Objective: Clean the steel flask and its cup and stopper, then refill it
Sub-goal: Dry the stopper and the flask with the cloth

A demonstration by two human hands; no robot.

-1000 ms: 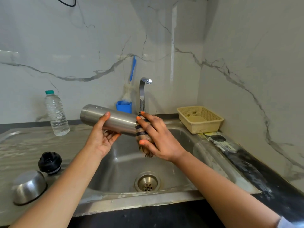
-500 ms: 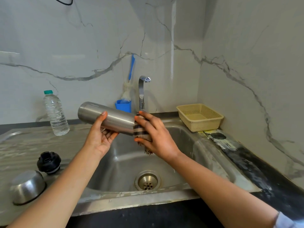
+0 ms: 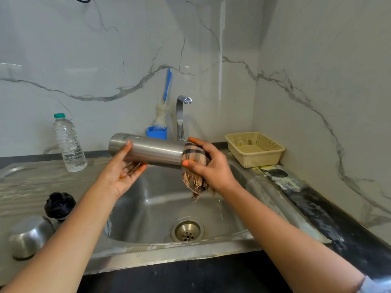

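The steel flask (image 3: 152, 152) is held level above the sink (image 3: 148, 208), between the two hands. It is cradled near its left end by the left hand (image 3: 120, 172), fingers curled beneath and thumb laid up its front. Its right end is wrapped in a checked cloth (image 3: 193, 157), which is gripped round it by the right hand (image 3: 211, 168). On the desk (image 3: 25, 182), left of the left forearm, the black stopper (image 3: 59, 205) and the upturned steel cup (image 3: 29, 237) are set just beside each other. A water bottle (image 3: 68, 142) stands beyond the left hand.
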